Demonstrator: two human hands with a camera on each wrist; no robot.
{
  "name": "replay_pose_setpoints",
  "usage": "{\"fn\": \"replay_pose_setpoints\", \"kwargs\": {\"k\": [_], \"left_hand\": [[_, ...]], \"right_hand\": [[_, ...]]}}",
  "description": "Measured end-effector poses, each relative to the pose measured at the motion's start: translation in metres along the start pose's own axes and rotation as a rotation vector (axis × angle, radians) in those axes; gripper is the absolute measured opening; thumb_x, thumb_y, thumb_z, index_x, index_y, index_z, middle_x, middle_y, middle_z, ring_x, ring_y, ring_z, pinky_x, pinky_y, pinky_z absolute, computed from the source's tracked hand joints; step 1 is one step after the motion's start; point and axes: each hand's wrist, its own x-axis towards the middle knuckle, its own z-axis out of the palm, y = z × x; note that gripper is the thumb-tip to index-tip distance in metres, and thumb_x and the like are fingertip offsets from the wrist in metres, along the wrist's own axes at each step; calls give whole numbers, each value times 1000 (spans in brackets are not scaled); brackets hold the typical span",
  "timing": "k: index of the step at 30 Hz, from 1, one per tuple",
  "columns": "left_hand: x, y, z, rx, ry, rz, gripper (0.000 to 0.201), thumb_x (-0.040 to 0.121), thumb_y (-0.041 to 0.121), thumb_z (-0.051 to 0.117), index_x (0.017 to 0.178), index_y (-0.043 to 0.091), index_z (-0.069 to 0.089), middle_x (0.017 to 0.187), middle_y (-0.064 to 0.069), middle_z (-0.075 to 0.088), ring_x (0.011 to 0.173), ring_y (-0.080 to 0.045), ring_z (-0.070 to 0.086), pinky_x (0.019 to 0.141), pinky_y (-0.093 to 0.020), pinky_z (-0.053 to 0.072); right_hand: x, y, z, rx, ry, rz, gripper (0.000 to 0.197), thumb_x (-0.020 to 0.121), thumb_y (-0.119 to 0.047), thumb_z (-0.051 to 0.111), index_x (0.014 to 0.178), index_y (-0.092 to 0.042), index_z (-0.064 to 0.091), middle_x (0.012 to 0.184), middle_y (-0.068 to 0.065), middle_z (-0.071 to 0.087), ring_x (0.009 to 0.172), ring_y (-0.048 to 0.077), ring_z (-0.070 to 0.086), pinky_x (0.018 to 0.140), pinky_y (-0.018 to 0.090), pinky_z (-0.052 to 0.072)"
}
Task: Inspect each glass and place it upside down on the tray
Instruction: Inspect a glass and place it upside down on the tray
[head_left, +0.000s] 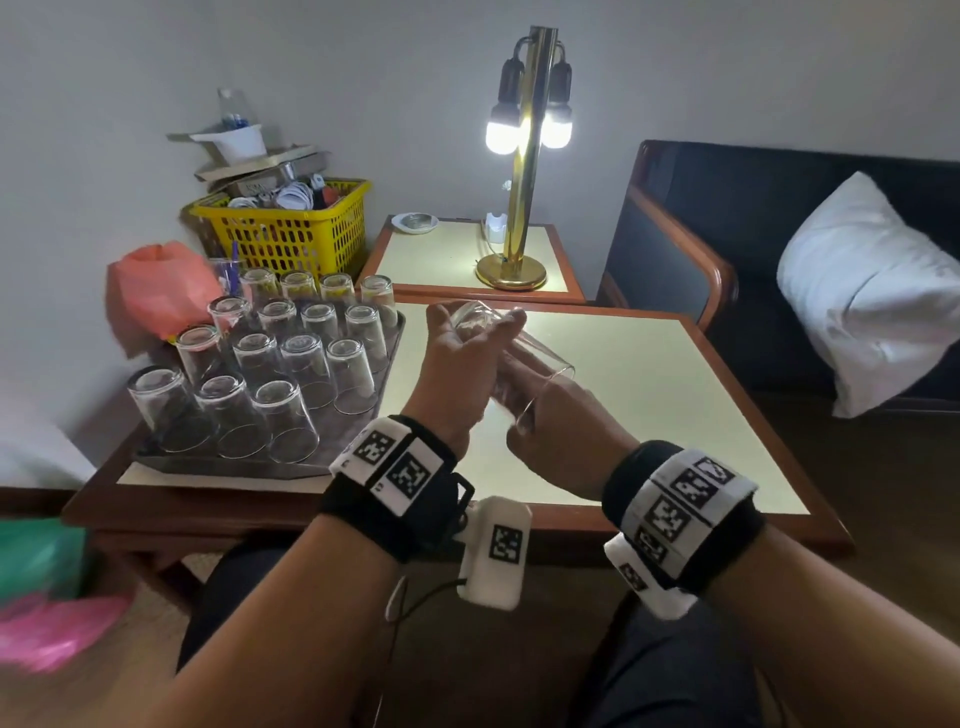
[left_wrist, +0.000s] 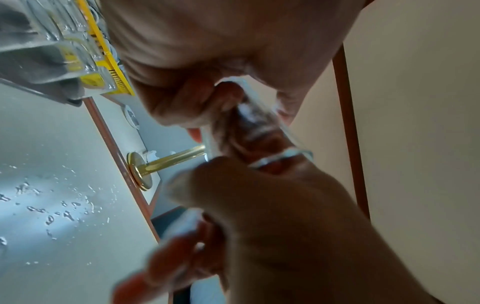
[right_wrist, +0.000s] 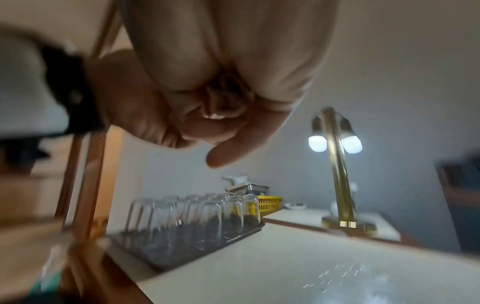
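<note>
I hold one clear glass (head_left: 545, 359) on its side above the table, between both hands. My left hand (head_left: 470, 335) grips its thick base end, and my right hand (head_left: 540, 413) curls round the rim end nearer me. In the left wrist view the glass (left_wrist: 262, 127) runs between my left hand's fingers (left_wrist: 205, 98) and my right hand (left_wrist: 259, 205). The dark tray (head_left: 223, 463) lies at the table's left, filled with several upside-down glasses (head_left: 306, 364). The right wrist view shows my right hand (right_wrist: 221, 115) curled, with that tray (right_wrist: 182, 261) below it.
The cream table (head_left: 649, 405) has a wooden edge and water drops (left_wrist: 52, 205) on it. A lit brass lamp (head_left: 519, 208) stands on a side table behind. A yellow basket (head_left: 291, 234) and an orange bag (head_left: 156, 291) sit behind the tray. A sofa with a pillow (head_left: 872, 296) is at right.
</note>
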Motion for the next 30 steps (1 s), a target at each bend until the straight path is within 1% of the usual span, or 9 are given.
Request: {"fn": "replay_pose_setpoints", "kwargs": {"k": [2, 7, 12, 15, 17, 20, 23, 26, 30], "left_hand": [[-3, -2, 3, -85, 20, 29, 33, 94, 21, 74, 110, 29, 45, 99, -17, 59, 78, -19, 65, 57, -24, 55], [-9, -11, 1, -178, -66, 155, 39, 84, 28, 76, 113, 23, 49, 106, -11, 56, 89, -22, 64, 72, -39, 57], [2, -4, -10, 74, -82, -1, 50, 96, 35, 70, 132, 16, 40, 91, -8, 55, 43, -4, 46, 38, -20, 37], [2, 1, -6, 69, -23, -18, 43, 95, 37, 72, 120, 23, 40, 89, -5, 55, 49, -4, 52, 38, -19, 38], [0, 2, -4, 58, -7, 10, 36, 95, 32, 74, 111, 27, 41, 93, -6, 56, 60, -10, 58, 45, -21, 43], [-10, -2, -5, -78, -72, 69, 38, 86, 35, 80, 108, 29, 48, 104, -15, 55, 86, -32, 57, 66, -44, 45], [-16, -4, -5, -133, -122, 148, 38, 86, 33, 75, 114, 28, 50, 112, -16, 56, 93, -33, 59, 69, -44, 49], [-11, 0, -7, 7, -84, 129, 45, 95, 27, 73, 128, 19, 43, 103, -11, 56, 64, -9, 61, 50, -23, 46], [-2, 2, -9, 41, -11, 43, 46, 94, 35, 73, 124, 27, 39, 92, -4, 56, 59, -5, 56, 43, -19, 40]], "right_hand": [[2, -2, 1, 248, -36, -4, 85, 87, 9, 62, 155, -33, 34, 145, 7, 54, 96, 28, 69, 64, 25, 61], [-10, -21, -12, 1344, -165, 217, 36, 88, 17, 50, 107, -11, 60, 78, 15, 50, 41, 11, 38, 43, 27, 48], [-2, -6, -11, 465, -19, 147, 82, 89, 12, 56, 151, -38, 39, 142, 7, 56, 66, 19, 65, 55, 27, 58], [2, -2, 2, -3, 38, -41, 83, 92, 4, 54, 157, -39, 28, 156, 0, 44, 115, 28, 65, 92, 27, 57], [2, -2, 4, 103, 32, -65, 85, 88, 9, 57, 157, -33, 31, 157, -7, 40, 120, 21, 61, 88, 21, 56], [-6, -13, -4, 890, -92, 120, 72, 83, 20, 56, 144, -16, 49, 109, 8, 63, 55, 16, 57, 50, 26, 56], [-14, -20, -13, 1363, -153, 213, 48, 80, 19, 53, 121, -6, 58, 73, 11, 56, 39, 11, 38, 42, 28, 50], [-7, -17, -10, 891, -66, 178, 68, 85, 19, 54, 139, -22, 54, 107, 23, 63, 54, 25, 57, 46, 32, 55], [1, -6, 1, 23, 2, -30, 88, 88, 1, 61, 157, -41, 28, 158, 1, 43, 126, 35, 59, 87, 45, 61]]}}
